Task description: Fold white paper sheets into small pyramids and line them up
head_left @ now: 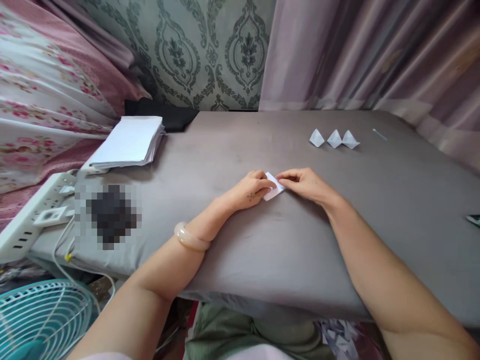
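A small piece of folded white paper (272,191) lies on the grey cloth between my two hands. My left hand (255,190), with a pale bangle (190,238) on its wrist, presses and grips the paper's left side. At its right corner, the fingertips of my right hand (300,181) pinch the edge. My fingers cover part of the folds. Farther back on the right stand three folded white paper shapes (317,138), pointed at the top, two of them touching or nearly so.
A stack of white paper (129,142) sits back left, in front of a black cloth (168,115). Along the left edge is a white power strip (22,220) with cables, above a teal fan (41,320). A thin stick (380,134) lies back right. A blurred dark patch (112,215) is at left.
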The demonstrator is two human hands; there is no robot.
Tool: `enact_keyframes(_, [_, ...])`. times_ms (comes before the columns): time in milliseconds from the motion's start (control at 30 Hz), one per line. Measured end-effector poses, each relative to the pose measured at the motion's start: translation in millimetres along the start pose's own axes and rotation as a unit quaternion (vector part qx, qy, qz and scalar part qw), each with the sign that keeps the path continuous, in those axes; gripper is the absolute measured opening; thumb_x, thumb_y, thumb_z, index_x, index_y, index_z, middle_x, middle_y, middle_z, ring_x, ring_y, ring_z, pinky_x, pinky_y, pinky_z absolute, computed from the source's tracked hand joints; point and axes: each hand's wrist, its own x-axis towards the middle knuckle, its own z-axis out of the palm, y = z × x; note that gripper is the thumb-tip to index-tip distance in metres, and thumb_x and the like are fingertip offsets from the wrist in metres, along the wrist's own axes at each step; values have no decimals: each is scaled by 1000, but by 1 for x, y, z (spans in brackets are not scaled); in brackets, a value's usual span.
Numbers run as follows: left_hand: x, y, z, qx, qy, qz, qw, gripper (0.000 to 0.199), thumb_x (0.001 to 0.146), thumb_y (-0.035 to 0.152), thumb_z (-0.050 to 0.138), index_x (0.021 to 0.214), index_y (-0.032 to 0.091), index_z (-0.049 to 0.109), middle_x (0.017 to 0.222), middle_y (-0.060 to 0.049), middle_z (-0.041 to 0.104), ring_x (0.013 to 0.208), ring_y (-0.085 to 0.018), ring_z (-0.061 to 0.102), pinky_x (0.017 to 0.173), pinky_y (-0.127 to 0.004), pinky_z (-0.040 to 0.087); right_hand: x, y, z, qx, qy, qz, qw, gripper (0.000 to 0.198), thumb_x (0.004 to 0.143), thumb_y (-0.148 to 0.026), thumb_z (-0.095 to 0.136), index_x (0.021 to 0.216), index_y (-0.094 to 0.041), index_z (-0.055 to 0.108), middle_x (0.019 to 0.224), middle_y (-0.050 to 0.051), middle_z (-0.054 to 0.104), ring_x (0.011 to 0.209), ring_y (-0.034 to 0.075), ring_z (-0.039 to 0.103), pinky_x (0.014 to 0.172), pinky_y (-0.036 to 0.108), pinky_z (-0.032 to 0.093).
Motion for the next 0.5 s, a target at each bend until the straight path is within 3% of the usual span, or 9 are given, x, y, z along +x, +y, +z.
enact_keyframes(100, [-1,-2,-1,9,0,-11,1000,27,94,24,45,106,19,70,100,-11,56,94,-20,54,91,-37,45,2,5,8,-51,13,-28,998,17,74,-31,65,86,-20,72,91,5,66,78,17,61,78,33,50])
enact_keyframes(200, [-2,-6,-4,10,3,-36,999,26,92,22,48,109,18,67,106,-12,57,99,-21,54,94,-39,44,2,8,14,-96,28,-46,994,15,78,-29,62,87,-21,70,93,5,62,77,16,60,78,34,50])
enact_keyframes(300, [-3,-10,-7,6,-3,-49,999,25,91,21,50,111,15,65,110,-13,58,102,-22,55,97,-39,44,-3,8,18,-156,38,-73,984,18,82,-26,57,96,-20,67,101,7,59,88,19,59,87,38,48])
enact_keyframes(400, [-2,-11,-11,19,-10,-44,999,23,90,22,51,108,14,65,111,-13,60,103,-22,56,97,-39,44,-9,7,22,-214,63,-147,964,29,87,-21,50,113,-21,63,112,10,57,105,24,54,97,41,43])
enact_keyframes(500, [-1,-12,-15,22,-17,-35,999,20,91,22,52,101,13,66,108,-12,62,101,-21,57,95,-37,45,-16,5,28,-254,51,-202,944,37,91,-15,40,119,-24,61,113,9,59,106,24,52,94,40,44])
